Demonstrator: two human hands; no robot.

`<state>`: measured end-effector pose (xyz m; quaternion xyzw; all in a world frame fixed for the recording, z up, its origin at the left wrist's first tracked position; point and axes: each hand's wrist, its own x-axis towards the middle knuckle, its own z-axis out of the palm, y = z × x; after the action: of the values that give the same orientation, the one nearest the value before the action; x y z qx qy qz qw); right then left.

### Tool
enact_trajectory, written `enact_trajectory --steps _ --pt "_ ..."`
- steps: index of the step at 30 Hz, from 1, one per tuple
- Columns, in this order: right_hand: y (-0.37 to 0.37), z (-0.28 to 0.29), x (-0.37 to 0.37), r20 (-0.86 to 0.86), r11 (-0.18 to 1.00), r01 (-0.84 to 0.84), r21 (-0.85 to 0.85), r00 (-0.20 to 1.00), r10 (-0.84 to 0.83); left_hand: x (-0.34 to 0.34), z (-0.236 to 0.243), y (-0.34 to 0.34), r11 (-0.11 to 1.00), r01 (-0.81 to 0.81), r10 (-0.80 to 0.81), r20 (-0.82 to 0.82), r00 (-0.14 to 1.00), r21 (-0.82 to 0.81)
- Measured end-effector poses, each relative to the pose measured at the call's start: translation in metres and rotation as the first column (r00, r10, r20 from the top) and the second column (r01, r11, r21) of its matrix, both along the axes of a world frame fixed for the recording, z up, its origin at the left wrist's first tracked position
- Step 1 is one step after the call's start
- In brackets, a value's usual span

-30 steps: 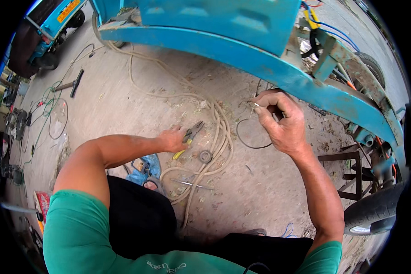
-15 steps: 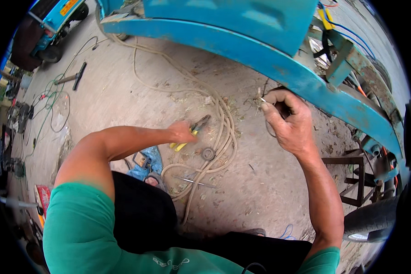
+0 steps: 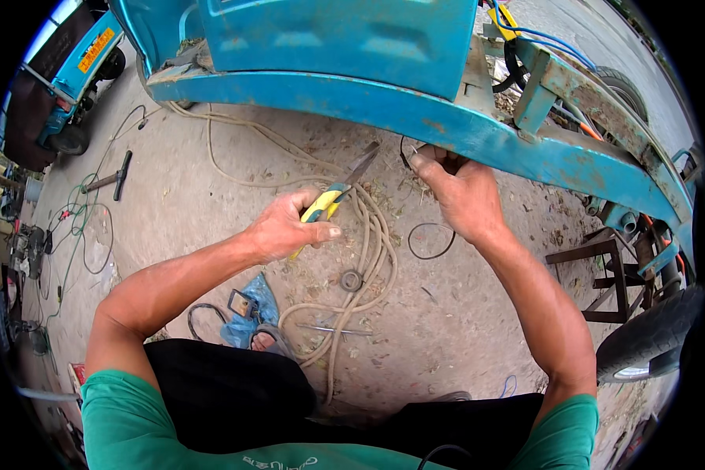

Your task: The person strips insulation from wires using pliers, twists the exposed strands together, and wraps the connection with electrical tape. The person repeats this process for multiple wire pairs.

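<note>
pliers (image 3: 336,193) in left hand (image 3: 280,227), long axis diagonal, pointing forward-right

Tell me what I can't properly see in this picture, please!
Head view: whatever the bare right hand may be pinching, too small and hidden by the hand itself.
Head view: part of the grips of the yellow-and-green-handled metal pliers, covered by the bare left hand.
Head view: the right side of the black rubber tyre at lower right, cut off by the dark picture edge.
</note>
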<state>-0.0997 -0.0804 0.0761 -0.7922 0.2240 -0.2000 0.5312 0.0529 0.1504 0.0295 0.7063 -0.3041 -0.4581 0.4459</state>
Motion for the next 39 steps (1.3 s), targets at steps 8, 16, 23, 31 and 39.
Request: enact_trajectory --steps 8,16,23,31,39 --pt "0.006 0.004 0.002 -0.061 1.000 0.004 0.002 0.998 -0.004 -0.008 0.020 -0.004 0.976 0.211 -0.169 0.417 0.893 -0.057" --pt "0.010 0.004 0.002 -0.074 0.999 -0.029 0.039 0.997 0.032 -0.010 0.018 -0.009 0.970 0.198 -0.115 0.447 0.887 -0.143" --pt "0.009 0.006 0.003 -0.129 0.998 -0.056 0.013 0.990 0.057 -0.015 0.015 -0.016 0.951 0.229 -0.036 0.658 0.752 -0.209" --pt "0.007 0.001 0.005 -0.114 0.999 -0.035 0.039 0.993 0.039 -0.017 0.013 -0.025 0.952 0.219 0.021 0.757 0.654 -0.216" --pt "-0.007 -0.005 0.003 -0.088 0.983 -0.126 0.130 0.987 0.138 -0.011 0.008 -0.026 0.926 0.294 0.049 0.850 0.524 -0.235"
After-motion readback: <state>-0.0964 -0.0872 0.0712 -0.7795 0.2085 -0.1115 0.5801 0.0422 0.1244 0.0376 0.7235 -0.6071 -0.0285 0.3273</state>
